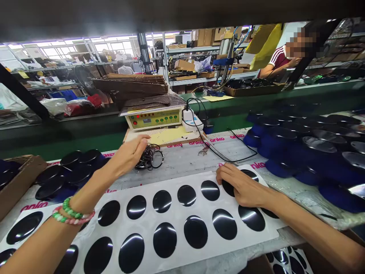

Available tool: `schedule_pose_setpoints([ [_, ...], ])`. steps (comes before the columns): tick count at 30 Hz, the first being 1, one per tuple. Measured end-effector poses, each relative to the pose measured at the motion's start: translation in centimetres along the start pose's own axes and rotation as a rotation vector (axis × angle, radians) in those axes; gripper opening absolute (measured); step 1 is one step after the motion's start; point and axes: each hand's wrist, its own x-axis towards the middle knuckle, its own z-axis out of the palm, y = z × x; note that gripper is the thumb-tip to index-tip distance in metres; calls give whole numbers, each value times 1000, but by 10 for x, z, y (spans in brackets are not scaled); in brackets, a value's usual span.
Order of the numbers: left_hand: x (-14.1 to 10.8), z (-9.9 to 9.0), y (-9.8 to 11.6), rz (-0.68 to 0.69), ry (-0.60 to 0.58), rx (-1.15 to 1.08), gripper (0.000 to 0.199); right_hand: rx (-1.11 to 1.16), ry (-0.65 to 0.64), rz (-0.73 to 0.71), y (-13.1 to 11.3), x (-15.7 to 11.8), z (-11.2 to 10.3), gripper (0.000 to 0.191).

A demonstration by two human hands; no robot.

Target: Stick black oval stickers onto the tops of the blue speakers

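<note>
A white sheet bearing rows of glossy black ovals lies across the bench in front of me. My right hand rests at the sheet's upper right, its fingers bent at the edge of a black oval; whatever is between the fingertips is hidden. My left hand is raised above the far side of the sheet, beside a tangle of black rings. Its fingers are pressed together, and anything they hold is too small to make out. Green and pink bead bracelets circle the left wrist.
Many dark blue pieces with glossy black tops crowd the right side; more stand at the left beside a cardboard box. A control unit and black cable lie ahead. A person is beyond.
</note>
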Motion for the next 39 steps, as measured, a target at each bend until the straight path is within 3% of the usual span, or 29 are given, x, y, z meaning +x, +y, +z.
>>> schedule_pose_setpoints([
  [3, 5, -15, 3, -22, 131, 120, 46, -13, 0, -4, -1, 1, 0, 47],
  [5, 1, -14, 17, -19, 274, 279, 49, -24, -4, -4, -1, 2, 0, 45],
  [6, -4, -9, 28, 18, 367, 328, 47, -27, -7, -6, -1, 3, -1, 45],
  [8, -20, 11, 60, 234, 480, 276, 41, -27, -17, -13, 0, 3, -1, 45],
  [9, -29, 25, 79, 424, 466, 175, 39, -27, -21, -18, 1, 3, -1, 46],
  [10, -39, 40, 98, 641, 320, 64, 40, -29, -23, -23, 1, 3, -1, 46],
  [11, -48, 55, 115, 786, 102, -15, 39, -32, -24, -27, 2, 3, -1, 45],
  [14, -66, 86, 150, 806, -245, -125, 54, -56, -22, -33, 2, 1, -2, 38],
  [17, -70, 91, 155, 743, -380, -162, 61, -80, -30, -45, 2, -8, -5, 37],
  [23, -68, 85, 145, 712, -409, -211, 59, -112, 29, 30, 5, -39, -15, 43],
  [26, -70, 87, 146, 714, -395, -203, 58, -149, 14, 76, 0, -39, -17, 51],
  [34, -72, 84, 145, 710, -393, -222, 58, -85, 47, 19, 6, -21, -14, 18],
  [39, -73, 84, 145, 714, -386, -239, 59, -89, 95, 69, 6, -43, -17, 14],
])
